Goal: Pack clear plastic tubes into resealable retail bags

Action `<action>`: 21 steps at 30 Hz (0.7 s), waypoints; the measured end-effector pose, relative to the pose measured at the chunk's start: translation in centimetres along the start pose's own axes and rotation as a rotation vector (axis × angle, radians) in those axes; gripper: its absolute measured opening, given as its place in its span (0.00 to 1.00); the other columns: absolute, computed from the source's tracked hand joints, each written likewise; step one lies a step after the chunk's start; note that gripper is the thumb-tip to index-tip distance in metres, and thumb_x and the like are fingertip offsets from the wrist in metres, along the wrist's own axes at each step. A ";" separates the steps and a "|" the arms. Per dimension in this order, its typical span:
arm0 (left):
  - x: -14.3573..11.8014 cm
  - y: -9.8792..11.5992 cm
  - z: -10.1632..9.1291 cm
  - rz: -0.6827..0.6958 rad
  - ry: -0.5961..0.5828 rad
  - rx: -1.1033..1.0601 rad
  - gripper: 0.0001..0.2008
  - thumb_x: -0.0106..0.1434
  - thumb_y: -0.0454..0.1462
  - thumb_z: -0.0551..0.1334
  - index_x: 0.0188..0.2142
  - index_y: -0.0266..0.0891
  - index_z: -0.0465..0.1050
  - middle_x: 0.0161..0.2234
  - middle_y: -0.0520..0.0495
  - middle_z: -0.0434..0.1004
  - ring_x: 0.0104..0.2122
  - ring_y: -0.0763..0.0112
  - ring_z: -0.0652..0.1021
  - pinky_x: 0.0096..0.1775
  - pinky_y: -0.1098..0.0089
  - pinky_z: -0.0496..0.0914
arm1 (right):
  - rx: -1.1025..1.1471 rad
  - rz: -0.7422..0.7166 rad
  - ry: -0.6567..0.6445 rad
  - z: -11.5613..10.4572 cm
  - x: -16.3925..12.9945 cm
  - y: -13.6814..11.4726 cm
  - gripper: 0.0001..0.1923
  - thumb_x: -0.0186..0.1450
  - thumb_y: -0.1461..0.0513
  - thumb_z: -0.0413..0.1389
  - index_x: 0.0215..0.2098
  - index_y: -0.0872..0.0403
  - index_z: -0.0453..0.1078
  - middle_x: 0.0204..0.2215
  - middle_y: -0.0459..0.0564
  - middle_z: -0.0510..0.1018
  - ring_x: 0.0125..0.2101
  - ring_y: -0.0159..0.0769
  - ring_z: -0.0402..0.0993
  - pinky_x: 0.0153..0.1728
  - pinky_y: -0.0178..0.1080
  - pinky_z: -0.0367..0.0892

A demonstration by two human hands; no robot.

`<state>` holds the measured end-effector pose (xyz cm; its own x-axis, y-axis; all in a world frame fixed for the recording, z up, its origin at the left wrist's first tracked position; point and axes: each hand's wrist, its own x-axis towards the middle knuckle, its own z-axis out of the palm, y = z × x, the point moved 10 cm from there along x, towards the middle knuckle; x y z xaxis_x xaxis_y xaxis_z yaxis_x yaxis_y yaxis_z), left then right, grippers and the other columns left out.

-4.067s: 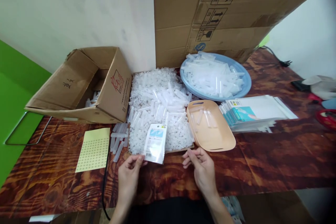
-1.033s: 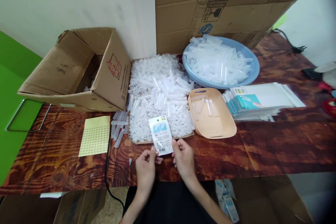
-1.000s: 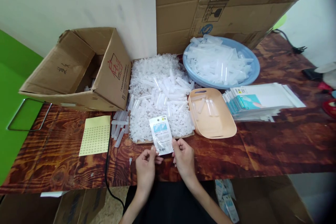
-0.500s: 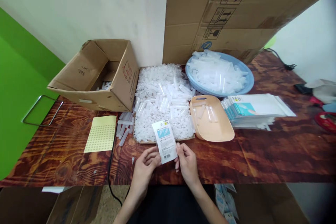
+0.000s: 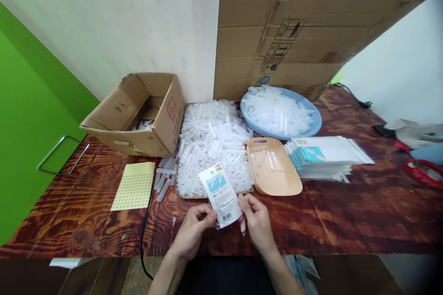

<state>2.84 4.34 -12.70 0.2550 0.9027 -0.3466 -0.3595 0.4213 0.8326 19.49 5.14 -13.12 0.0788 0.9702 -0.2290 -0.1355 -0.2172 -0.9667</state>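
1. Since the earliest picture, the right hand (image 5: 256, 221), then clear of the packet, has closed in; both hands now sit close together at the near edge of the surface (image 5: 346, 221), and the packet leans further left.
2. Left hand (image 5: 194, 228) pinches the lower left edge of the small printed packet (image 5: 220, 194); the right hand pinches its lower right corner.
3. Held just above and between the hands, the packet runs its long axis up and away from them, its top leaning left toward the heap of clear tubes (image 5: 212, 145) beyond. Neither hand is clearly nearer.
4. Writing: a barcode sits at the packet's bottom, a blue panel and small yellow mark near its top; the text is too small to read.
5. Beyond the hands, the tall cardboard sheet (image 5: 294, 32) bears handling symbols, and the open carton (image 5: 145, 110) a red logo.
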 end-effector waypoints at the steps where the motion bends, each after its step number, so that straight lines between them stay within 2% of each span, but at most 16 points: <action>1: 0.0 0.7 -0.1 0.049 0.020 0.068 0.16 0.61 0.44 0.70 0.24 0.36 0.74 0.27 0.48 0.76 0.30 0.70 0.72 0.36 0.73 0.65 | 0.046 0.008 -0.007 0.1 0.2 0.0 0.21 0.68 0.46 0.57 0.29 0.52 0.63 0.17 0.41 0.70 0.11 0.27 0.63 0.12 0.29 0.59; 3: 0.1 2.1 -0.2 0.143 0.072 0.203 0.14 0.62 0.43 0.69 0.25 0.36 0.75 0.28 0.48 0.76 0.32 0.68 0.73 0.38 0.72 0.65 | 0.129 0.007 -0.039 0.7 0.5 -0.5 0.20 0.64 0.46 0.62 0.41 0.51 0.65 0.28 0.47 0.79 0.20 0.34 0.75 0.21 0.34 0.71; 5: 0.0 3.2 -0.2 0.203 0.105 0.285 0.13 0.63 0.42 0.68 0.26 0.36 0.76 0.28 0.48 0.76 0.32 0.67 0.73 0.38 0.71 0.66 | 0.134 -0.010 -0.064 1.5 0.7 -1.4 0.32 0.56 0.50 0.70 0.51 0.50 0.62 0.40 0.52 0.81 0.34 0.41 0.81 0.35 0.40 0.76; 6: 0.0 3.5 -0.1 0.220 0.109 0.306 0.13 0.63 0.42 0.68 0.26 0.36 0.76 0.28 0.48 0.76 0.32 0.67 0.73 0.38 0.71 0.66 | 0.112 -0.014 -0.075 2.0 0.8 -1.8 0.35 0.53 0.52 0.72 0.52 0.50 0.62 0.43 0.53 0.81 0.39 0.43 0.80 0.40 0.41 0.76; 8: 0.0 3.9 0.0 0.231 0.107 0.322 0.13 0.64 0.42 0.67 0.27 0.36 0.76 0.28 0.48 0.75 0.32 0.66 0.73 0.39 0.71 0.66 | 0.098 0.006 -0.104 2.9 0.8 -2.6 0.31 0.53 0.56 0.73 0.49 0.52 0.65 0.41 0.52 0.81 0.41 0.44 0.80 0.42 0.41 0.74; 11: 0.0 3.9 -0.1 0.217 0.090 0.302 0.14 0.64 0.42 0.67 0.26 0.36 0.75 0.28 0.48 0.75 0.32 0.67 0.73 0.38 0.71 0.66 | 0.285 0.082 -0.183 4.1 0.7 -3.1 0.19 0.61 0.54 0.67 0.45 0.54 0.70 0.39 0.53 0.82 0.40 0.45 0.80 0.42 0.42 0.74; 14: 0.1 3.5 -0.4 0.198 0.062 0.210 0.15 0.62 0.42 0.69 0.25 0.35 0.74 0.27 0.48 0.75 0.31 0.68 0.73 0.37 0.72 0.66 | 0.471 0.155 -0.248 4.6 0.4 -3.0 0.16 0.66 0.53 0.63 0.45 0.55 0.73 0.41 0.55 0.83 0.43 0.47 0.79 0.45 0.45 0.72; 16: 0.2 3.1 -0.2 0.178 0.039 0.151 0.15 0.61 0.43 0.69 0.25 0.35 0.74 0.27 0.48 0.76 0.31 0.68 0.73 0.37 0.72 0.66 | 0.499 0.172 -0.251 4.1 0.4 -2.8 0.17 0.67 0.51 0.62 0.46 0.55 0.75 0.42 0.55 0.83 0.45 0.48 0.79 0.48 0.46 0.71; 18: 0.3 2.6 0.9 0.143 0.003 0.182 0.15 0.61 0.43 0.69 0.25 0.35 0.75 0.28 0.47 0.77 0.31 0.67 0.75 0.36 0.71 0.67 | 0.494 0.184 -0.242 2.9 0.4 -2.6 0.24 0.67 0.44 0.58 0.48 0.54 0.76 0.42 0.57 0.82 0.46 0.50 0.78 0.48 0.48 0.71; 20: 0.2 2.0 2.9 0.094 -0.048 0.329 0.13 0.60 0.43 0.70 0.26 0.35 0.78 0.28 0.46 0.79 0.31 0.66 0.76 0.36 0.71 0.67 | 0.432 0.171 -0.213 0.5 0.1 -2.9 0.31 0.64 0.39 0.56 0.51 0.53 0.75 0.43 0.58 0.82 0.45 0.52 0.78 0.45 0.50 0.72; 21: 0.0 1.6 4.3 0.071 -0.105 0.428 0.13 0.60 0.42 0.69 0.26 0.35 0.79 0.28 0.45 0.80 0.31 0.65 0.77 0.36 0.71 0.67 | 0.362 0.156 -0.185 -1.5 -0.3 -3.2 0.32 0.62 0.38 0.58 0.53 0.51 0.74 0.44 0.58 0.82 0.44 0.53 0.79 0.43 0.50 0.73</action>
<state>6.14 4.66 -9.53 0.3407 0.9050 -0.2548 0.0192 0.2643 0.9643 21.35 5.39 -10.17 -0.1438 0.9387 -0.3132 -0.4717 -0.3432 -0.8122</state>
